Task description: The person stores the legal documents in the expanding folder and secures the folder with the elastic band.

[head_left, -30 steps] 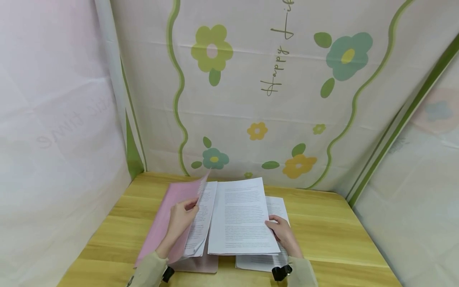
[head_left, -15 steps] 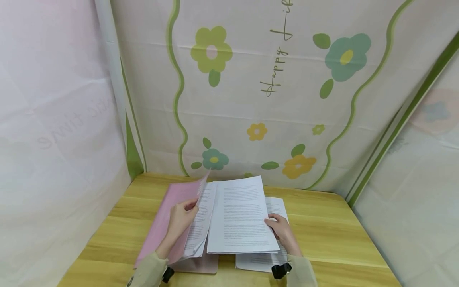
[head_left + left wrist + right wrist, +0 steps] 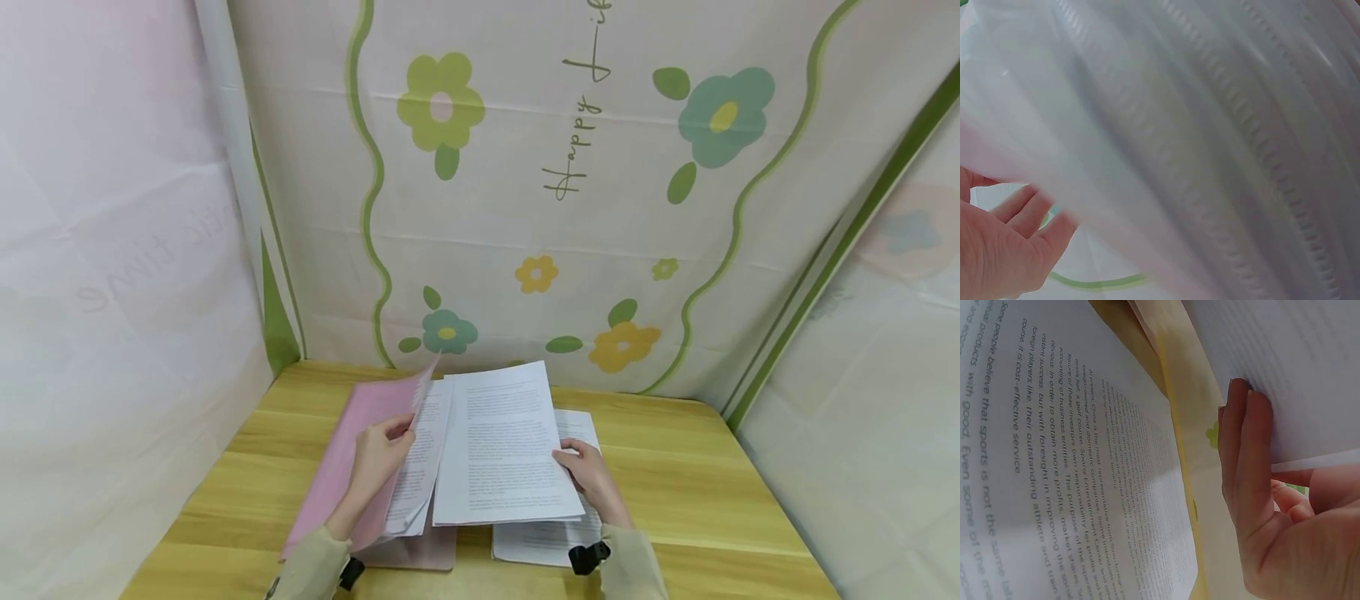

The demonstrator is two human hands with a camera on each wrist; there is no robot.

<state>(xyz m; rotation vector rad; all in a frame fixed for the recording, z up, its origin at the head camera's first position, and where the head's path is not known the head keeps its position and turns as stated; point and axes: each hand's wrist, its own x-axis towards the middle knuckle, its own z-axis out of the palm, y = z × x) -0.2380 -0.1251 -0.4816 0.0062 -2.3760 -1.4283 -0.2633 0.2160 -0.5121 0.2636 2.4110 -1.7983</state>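
In the head view, my left hand pinches the raised edge of a pink plastic folder. Its translucent plastic layers, with ridged strips, fill most of the left wrist view. Printed sheets lie by the folder's raised part. My right hand grips the right edge of a white printed paper stack, thumb on top and fingers beneath. This stack is tilted up, apart from the pages below. Under it another pile of printed paper lies on the table, its text readable in the right wrist view.
The wooden table runs on to both sides of the papers. A pale curtain with printed flowers hangs behind its far edge, and further curtain panels stand at left and right.
My right hand has lifted slightly with its paper stack, which shifts a little up and away in the head view. My left hand and the folder stay in place.
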